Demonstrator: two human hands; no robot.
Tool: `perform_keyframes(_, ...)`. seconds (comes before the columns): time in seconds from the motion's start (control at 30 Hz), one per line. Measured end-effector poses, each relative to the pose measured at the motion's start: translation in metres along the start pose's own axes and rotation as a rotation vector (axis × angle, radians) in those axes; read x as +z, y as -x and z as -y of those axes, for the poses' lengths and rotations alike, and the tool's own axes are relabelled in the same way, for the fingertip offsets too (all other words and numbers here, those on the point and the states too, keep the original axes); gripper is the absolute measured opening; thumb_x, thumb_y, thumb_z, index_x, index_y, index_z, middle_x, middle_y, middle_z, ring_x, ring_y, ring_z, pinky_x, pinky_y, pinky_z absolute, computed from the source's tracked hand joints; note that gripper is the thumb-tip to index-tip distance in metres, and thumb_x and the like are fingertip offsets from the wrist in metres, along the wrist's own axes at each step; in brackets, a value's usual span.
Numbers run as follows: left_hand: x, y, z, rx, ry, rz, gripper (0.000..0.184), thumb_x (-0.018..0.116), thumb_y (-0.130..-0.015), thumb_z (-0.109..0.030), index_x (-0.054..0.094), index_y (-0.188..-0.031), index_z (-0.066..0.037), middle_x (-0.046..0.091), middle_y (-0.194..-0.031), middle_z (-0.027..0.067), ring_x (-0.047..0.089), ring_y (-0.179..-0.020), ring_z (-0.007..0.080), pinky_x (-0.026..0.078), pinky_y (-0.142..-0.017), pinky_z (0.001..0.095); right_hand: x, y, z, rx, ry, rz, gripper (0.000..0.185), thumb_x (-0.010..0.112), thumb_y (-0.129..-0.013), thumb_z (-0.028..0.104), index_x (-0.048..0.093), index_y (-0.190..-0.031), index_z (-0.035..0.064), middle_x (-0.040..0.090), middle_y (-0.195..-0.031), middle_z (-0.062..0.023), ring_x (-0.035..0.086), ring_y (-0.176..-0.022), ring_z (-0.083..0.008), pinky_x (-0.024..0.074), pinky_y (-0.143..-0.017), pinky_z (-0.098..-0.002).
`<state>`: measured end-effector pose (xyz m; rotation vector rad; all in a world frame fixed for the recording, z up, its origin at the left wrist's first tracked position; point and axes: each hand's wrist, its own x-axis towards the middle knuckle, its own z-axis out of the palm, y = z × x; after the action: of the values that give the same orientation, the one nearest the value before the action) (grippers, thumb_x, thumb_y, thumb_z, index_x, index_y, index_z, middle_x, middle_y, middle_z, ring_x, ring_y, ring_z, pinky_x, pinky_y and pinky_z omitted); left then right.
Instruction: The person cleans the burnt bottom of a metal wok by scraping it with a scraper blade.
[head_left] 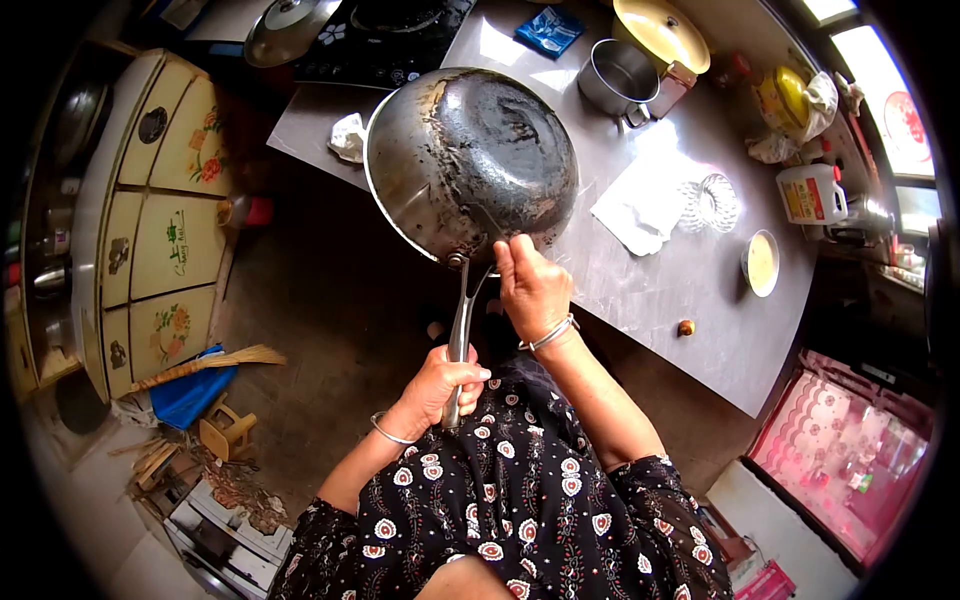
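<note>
A large pan [505, 140] is tipped so that its blackened, scratched underside faces me, partly over the counter's edge. My left hand [447, 387] is wrapped round its long metal handle [461, 325], close to my body. My right hand [533, 288] is closed near the pan's lower rim, fingers pinched together. A thin dark tool [488, 218] reaches from its fingertips to the pan's underside; its exact shape is hard to make out.
The grey counter [640, 330] holds a pot [618, 78], a white cloth [637, 205], a glass dish [710, 203], a small bowl [761, 264] and a stove [375, 45]. Left stand a cabinet [160, 245] and a broom [215, 365].
</note>
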<state>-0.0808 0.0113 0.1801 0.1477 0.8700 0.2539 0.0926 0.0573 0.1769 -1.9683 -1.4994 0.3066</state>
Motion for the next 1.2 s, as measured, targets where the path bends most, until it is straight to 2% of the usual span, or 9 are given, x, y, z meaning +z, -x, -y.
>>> perform_keyframes(0.23,-0.016,0.004,-0.011,-0.027,0.044,0.101,0.022,0.060,-0.078,0.005,0.044,-0.071,-0.009,0.041,-0.054,0.0018,0.041,-0.041,0.0115,0.030,-0.036,0.0258,-0.010,0.001,-0.020,0.086,-0.069,0.014,0.027,0.057,-0.091,0.026,0.045,-0.073,0.0086,0.051,-0.053,-0.0160,0.055,-0.052,-0.0384,0.0402,-0.046,-0.0460)
perform_keyframes(0.4,-0.058,0.009,-0.023,-0.069,-0.040,0.121,0.023,0.061,-0.077,0.003,0.043,-0.071,-0.010,0.042,-0.053,0.0014,0.042,-0.040,0.0106,0.032,-0.035,0.0248,-0.010,0.012,-0.033,0.179,-0.177,-0.033,0.024,0.057,-0.091,0.023,0.048,-0.075,0.0075,0.051,-0.053,-0.0159,0.055,-0.052,-0.0375,0.0408,-0.047,-0.0432)
perform_keyframes(0.77,-0.105,-0.047,0.015,-0.122,-0.064,0.092,0.020,0.061,-0.074,0.003,0.045,-0.073,-0.010,0.040,-0.055,0.0017,0.042,-0.043,0.0130,0.033,-0.040,0.0279,0.000,0.013,-0.064,0.316,-0.223,-0.065,0.022,0.055,-0.093,0.022,0.047,-0.080,0.0052,0.051,-0.056,-0.0178,0.054,-0.054,-0.0384,0.0403,-0.048,-0.0416)
perform_keyframes(0.97,-0.115,-0.091,0.038,-0.069,-0.164,0.046,0.020,0.062,-0.074,-0.001,0.044,-0.074,-0.010,0.047,-0.056,0.0046,0.046,-0.044,0.0163,0.040,-0.043,0.0321,0.000,0.001,-0.069,0.413,-0.269,-0.023,0.012,0.055,-0.090,0.012,0.048,-0.088,0.0022,0.057,-0.061,-0.0150,0.059,-0.054,-0.0320,0.0444,-0.050,-0.0391)
perform_keyframes(1.07,-0.112,-0.111,0.044,-0.036,-0.210,0.028,0.022,0.066,-0.074,-0.004,0.045,-0.072,-0.010,0.049,-0.055,0.0042,0.051,-0.045,0.0156,0.045,-0.045,0.0303,0.006,0.004,-0.078,0.320,-0.273,-0.056,0.009,0.056,-0.089,0.008,0.050,-0.092,0.0013,0.061,-0.067,-0.0137,0.061,-0.055,-0.0271,0.0469,-0.052,-0.0363)
perform_keyframes(1.2,-0.097,-0.132,0.046,-0.035,-0.240,0.004,0.023,0.070,-0.073,-0.007,0.047,-0.071,-0.010,0.054,-0.060,0.0035,0.055,-0.049,0.0139,0.049,-0.048,0.0279,0.007,0.005,-0.081,0.406,-0.473,0.000,0.012,0.057,-0.090,0.008,0.052,-0.099,0.0023,0.062,-0.069,-0.0080,0.061,-0.056,-0.0142,0.0477,-0.051,-0.0280)
